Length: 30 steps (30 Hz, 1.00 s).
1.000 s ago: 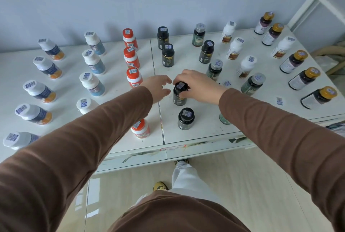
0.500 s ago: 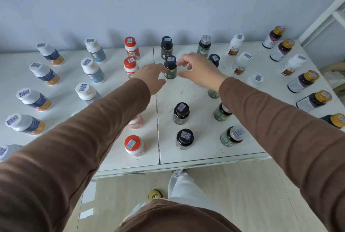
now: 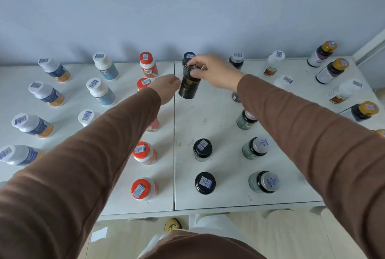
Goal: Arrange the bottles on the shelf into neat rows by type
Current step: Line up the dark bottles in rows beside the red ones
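R hand (image 3: 216, 71) fingers now clamped on black-cap bottle (image 3: 189, 85), lifted off table (image 3: 208, 117); L hand (image 3: 166, 87) fingers loose. Black row realigning.

It looks like a plain indoor room, perhaps a stockroom or home: a white bench (image 3: 218, 112) of supplement bottles (image 3: 143, 152) against a bare blue-grey wall (image 3: 187, 8), over pale wood-look floor (image 3: 281, 238).

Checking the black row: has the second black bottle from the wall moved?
Yes: the right hand has lifted the black bottle, tilted, off the shelf.
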Tool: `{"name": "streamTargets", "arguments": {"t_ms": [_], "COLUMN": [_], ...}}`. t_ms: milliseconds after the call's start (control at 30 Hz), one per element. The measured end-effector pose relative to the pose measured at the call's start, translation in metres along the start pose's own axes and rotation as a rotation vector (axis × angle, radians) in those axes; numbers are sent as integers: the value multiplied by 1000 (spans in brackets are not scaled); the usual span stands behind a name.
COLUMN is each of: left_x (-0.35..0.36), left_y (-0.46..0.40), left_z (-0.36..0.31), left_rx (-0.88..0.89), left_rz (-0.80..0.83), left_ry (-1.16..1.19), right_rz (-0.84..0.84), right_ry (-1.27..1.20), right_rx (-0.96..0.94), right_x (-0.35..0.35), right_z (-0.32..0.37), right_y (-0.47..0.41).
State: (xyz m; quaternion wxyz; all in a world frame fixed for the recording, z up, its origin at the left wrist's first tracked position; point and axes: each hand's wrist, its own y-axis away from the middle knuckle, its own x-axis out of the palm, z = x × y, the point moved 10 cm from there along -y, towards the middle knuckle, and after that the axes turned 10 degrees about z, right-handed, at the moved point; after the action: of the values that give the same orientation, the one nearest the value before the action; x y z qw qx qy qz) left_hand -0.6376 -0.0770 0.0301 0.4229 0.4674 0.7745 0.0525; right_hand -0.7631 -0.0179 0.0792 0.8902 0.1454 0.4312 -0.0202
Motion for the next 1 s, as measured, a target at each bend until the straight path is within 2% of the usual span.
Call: {"name": "streamTargets", "arguments": {"t_ms": [33, 100, 167, 267, 400, 500, 600, 700, 800, 1000], "left_x": [3, 17, 27, 33, 33, 26, 28, 36, 35, 32], "left_y": [3, 8, 10, 13, 16, 14, 20, 25, 26, 24], "left_z": [2, -1, -12, -25, -28, -22, -19, -15, -14, -14], "left_rx": [-13, -46, -12, 27, 47, 104, 179, 186, 179, 148], "left_rz": [35, 204, 372, 495, 504, 422, 401, 401, 300, 227], "left_ry": [210, 624, 875, 1016, 1011, 915, 697, 230, -213, -344], "right_rz": [-10, -49, -88, -120, -72, -39, -88, -23, 77, 167], "right_ry": [-93, -252, -366, -438, -494, -462, -282, -61, 114, 242], "right_rx": [12, 49, 98, 144, 158, 92, -46, -92, -76, -85], "right_x": [-10, -28, -40, -46, -40, -33, -31, -6, 31, 76], "right_z": [0, 0, -1, 2, 4, 9, 18, 22, 17, 14], "right_y": [1, 4, 7, 11, 17, 24, 37, 54, 62, 64]}}
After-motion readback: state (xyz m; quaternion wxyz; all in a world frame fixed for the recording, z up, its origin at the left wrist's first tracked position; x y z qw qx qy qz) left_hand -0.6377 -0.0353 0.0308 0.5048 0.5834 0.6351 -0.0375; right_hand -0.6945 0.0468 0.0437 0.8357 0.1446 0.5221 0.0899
